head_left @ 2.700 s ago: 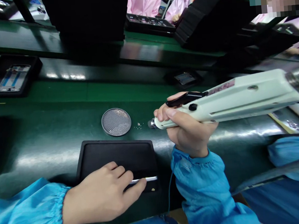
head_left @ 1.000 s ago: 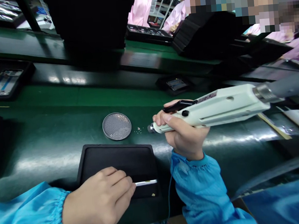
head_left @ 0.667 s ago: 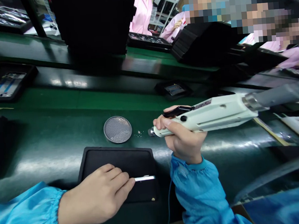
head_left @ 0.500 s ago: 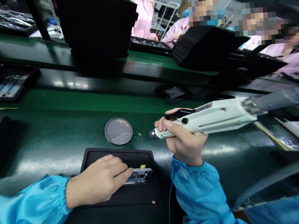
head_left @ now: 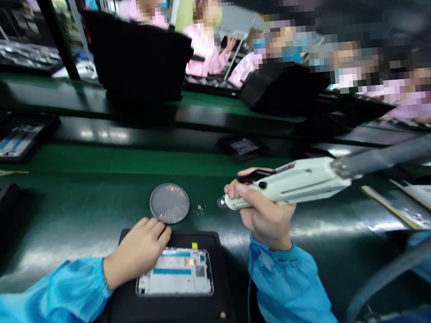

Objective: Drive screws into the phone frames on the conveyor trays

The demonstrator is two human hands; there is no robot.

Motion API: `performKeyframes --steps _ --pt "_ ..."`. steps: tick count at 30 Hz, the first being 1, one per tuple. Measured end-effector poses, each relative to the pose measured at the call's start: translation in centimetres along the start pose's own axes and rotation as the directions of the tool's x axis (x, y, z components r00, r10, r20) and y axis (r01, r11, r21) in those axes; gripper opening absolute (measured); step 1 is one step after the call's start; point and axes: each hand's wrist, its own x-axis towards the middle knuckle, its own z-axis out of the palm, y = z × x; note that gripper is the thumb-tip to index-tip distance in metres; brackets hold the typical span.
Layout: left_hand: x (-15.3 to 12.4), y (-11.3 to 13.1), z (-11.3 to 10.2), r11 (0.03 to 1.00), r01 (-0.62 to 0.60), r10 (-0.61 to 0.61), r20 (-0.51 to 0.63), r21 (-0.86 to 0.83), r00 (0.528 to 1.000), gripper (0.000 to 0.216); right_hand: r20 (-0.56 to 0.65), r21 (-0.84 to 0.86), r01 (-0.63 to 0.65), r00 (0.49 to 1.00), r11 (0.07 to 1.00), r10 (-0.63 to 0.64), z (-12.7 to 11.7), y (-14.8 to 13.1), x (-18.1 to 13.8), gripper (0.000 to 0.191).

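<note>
My right hand (head_left: 266,210) is wrapped round a pale green-white electric screwdriver (head_left: 299,180), its tip pointing left above the bench. A phone frame (head_left: 173,283) with blue strips lies flat, inner side up, on a black padded tray (head_left: 197,309). My left hand (head_left: 142,249) hovers over the frame's upper left corner, fingers loosely bent with nothing visible in them; its thumb is hidden. Just beyond those fingertips sits a round dimpled dish (head_left: 169,203); contact between them is unclear. Tiny loose pieces, perhaps screws (head_left: 200,210), are scattered right of the dish.
At the far left, another phone frame (head_left: 18,139) rests in a black tray. A further tray (head_left: 243,147) stands at the back. A grey hose (head_left: 397,149) runs from the screwdriver to the right. Dark boxes and people in pink are beyond the bench.
The phone frame, tilted up in my left hand before, now lies flat on the tray. My left hand has let go and moved up towards the dish. My right hand still holds the screwdriver.
</note>
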Motion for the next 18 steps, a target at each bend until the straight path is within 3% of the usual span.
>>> performKeyframes --steps 7,11,15,18 --pt "0.2 -1.5 1.1 0.998 -0.029 0.031 -0.033 0.053 0.999 0.042 -0.118 0.017 0.019 0.993 1.000 -0.017 -1.9 0.5 2.3 0.025" --pt "-0.4 -1.5 0.6 0.994 0.002 0.002 0.041 -0.111 0.999 0.053 -0.201 0.025 0.048 0.979 0.999 -0.042 -2.9 0.1 3.3 0.025" --pt "-0.5 -2.4 -0.2 0.946 0.007 -0.049 -0.122 -0.324 0.991 0.050 -0.261 0.036 0.090 0.962 0.995 -0.078 -3.7 -0.2 4.1 0.025" --pt "0.4 -4.7 -1.0 0.887 0.128 -0.225 -0.172 -0.444 0.959 0.035 -0.287 0.047 0.113 0.953 0.993 -0.095 -4.0 -0.5 4.4 0.026"
